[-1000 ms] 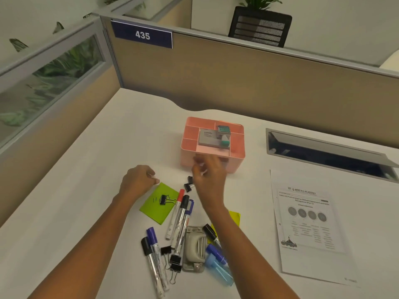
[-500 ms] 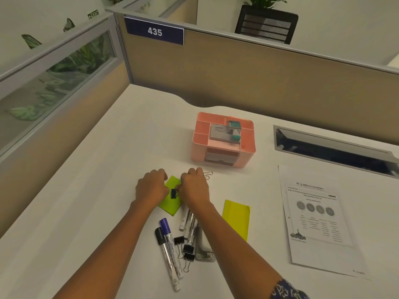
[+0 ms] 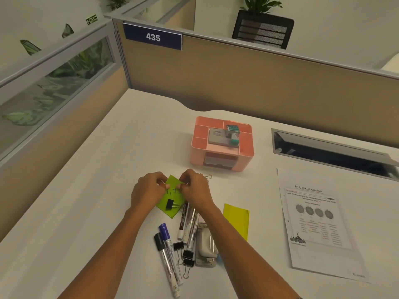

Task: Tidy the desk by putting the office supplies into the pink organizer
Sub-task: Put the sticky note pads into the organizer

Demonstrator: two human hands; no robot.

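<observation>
One wide-angle camera, worn on the head, looks forward and down from above the near edge of the white desk [image 3: 90,190]. Both forearms [image 3: 121,244] enter from the bottom edge, and the left hand [image 3: 149,192] and right hand [image 3: 197,192] sit close below the lens, mid-frame. The pink organizer [image 3: 195,152] lies just beyond them; the cubicle partition [image 3: 259,83] closes the far side, high in frame.

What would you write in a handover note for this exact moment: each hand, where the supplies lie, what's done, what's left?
Left hand and right hand: fingers curled over the green sticky note; whether they grip anything is unclear.
Done: pink organizer holds a grey box.
Yet to go in: markers, binder clips, hole punch, yellow note, the green note.
</observation>
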